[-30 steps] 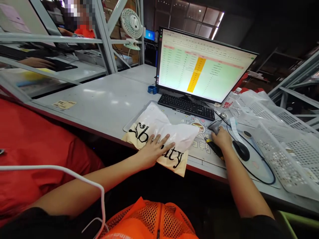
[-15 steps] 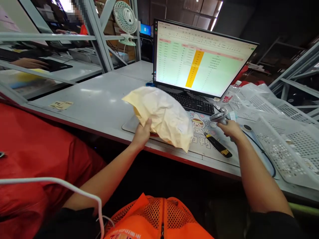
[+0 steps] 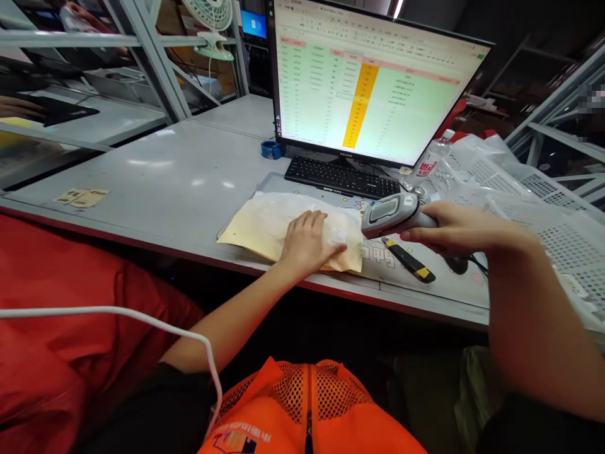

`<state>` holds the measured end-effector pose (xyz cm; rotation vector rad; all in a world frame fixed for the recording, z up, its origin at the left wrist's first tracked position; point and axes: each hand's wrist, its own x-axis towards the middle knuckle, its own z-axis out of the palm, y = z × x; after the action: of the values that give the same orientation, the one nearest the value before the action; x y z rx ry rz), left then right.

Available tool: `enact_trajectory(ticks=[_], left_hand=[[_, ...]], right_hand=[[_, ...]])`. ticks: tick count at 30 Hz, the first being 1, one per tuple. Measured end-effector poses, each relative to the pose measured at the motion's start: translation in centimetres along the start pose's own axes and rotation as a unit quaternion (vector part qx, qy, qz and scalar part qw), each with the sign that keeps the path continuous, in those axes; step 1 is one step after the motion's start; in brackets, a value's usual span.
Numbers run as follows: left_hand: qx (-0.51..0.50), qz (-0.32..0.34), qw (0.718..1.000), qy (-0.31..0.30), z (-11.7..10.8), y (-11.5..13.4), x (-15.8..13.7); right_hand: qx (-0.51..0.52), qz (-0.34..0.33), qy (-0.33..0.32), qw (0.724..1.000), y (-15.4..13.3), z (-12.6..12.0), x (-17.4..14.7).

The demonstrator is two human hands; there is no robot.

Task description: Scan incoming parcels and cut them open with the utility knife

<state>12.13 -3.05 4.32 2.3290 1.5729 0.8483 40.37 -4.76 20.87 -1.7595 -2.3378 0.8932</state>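
The bag (image 3: 255,217), pale yellow, lies flat at the near edge of the surface (image 3: 155,170), partly on the mat (image 3: 447,287); its contents are hidden. A small white label (image 3: 339,236) shows toward its right end. At the far right stand white baskets (image 3: 560,246) with perforated walls, clear plastic draped about them; what they hold is too unclear to tell. A clear bottle (image 3: 432,154) stands beside them, right of the monitor (image 3: 354,75).

The hands are apart. The left hand (image 3: 306,243) rests palm down on the bag, thumb spread to the right, gripping nothing. The right hand (image 3: 454,221) is closed around the scanner (image 3: 390,214), raised above the mat, its head pointing left toward the bag. A knife (image 3: 409,260) lies below it.
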Motion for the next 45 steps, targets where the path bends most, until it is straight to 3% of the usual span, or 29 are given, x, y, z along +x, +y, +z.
enact_trajectory(ticks=[4,15,19,23,26,29,32,35,39,41,45], left_hand=[[0.058,-0.003,0.993,-0.103,4.3,-0.7,0.4],[0.054,-0.009,0.995,-0.08,5.4,-1.2,-0.7],[0.066,-0.006,0.995,-0.078,5.2,-1.3,-0.9],[0.085,0.014,0.994,-0.07,2.9,-3.1,-1.1],[0.11,0.018,0.991,-0.079,0.8,-6.1,-1.4],[0.133,0.032,0.985,-0.103,-0.1,-9.0,-2.4],[0.147,0.051,0.982,-0.104,0.6,-10.8,-3.6],[0.156,0.069,0.981,-0.089,1.7,-11.4,-4.2],[0.162,0.078,0.981,-0.072,2.2,-11.6,-4.2],[0.164,0.074,0.981,-0.073,2.2,-11.6,-4.1],[0.167,0.073,0.98,-0.08,2.0,-11.7,-4.2]], right_hand=[[-0.047,-0.015,-0.048,0.998,-2.0,0.6,0.0],[-0.092,-0.057,-0.086,0.99,-2.0,3.0,1.3],[-0.113,-0.049,0.022,0.992,0.6,3.3,3.3],[-0.179,0.117,0.189,0.958,6.3,4.8,7.5],[-0.179,0.245,0.241,0.922,9.9,6.7,10.2],[-0.166,0.296,0.264,0.903,11.8,8.5,11.4],[-0.154,0.31,0.281,0.895,12.4,8.6,11.7],[-0.145,0.317,0.3,0.888,11.6,7.0,12.7],[-0.113,0.204,0.395,0.889,8.5,5.5,16.9],[-0.088,0.151,0.408,0.896,7.1,6.3,20.0],[-0.069,0.158,0.385,0.907,6.7,9.7,24.6]])
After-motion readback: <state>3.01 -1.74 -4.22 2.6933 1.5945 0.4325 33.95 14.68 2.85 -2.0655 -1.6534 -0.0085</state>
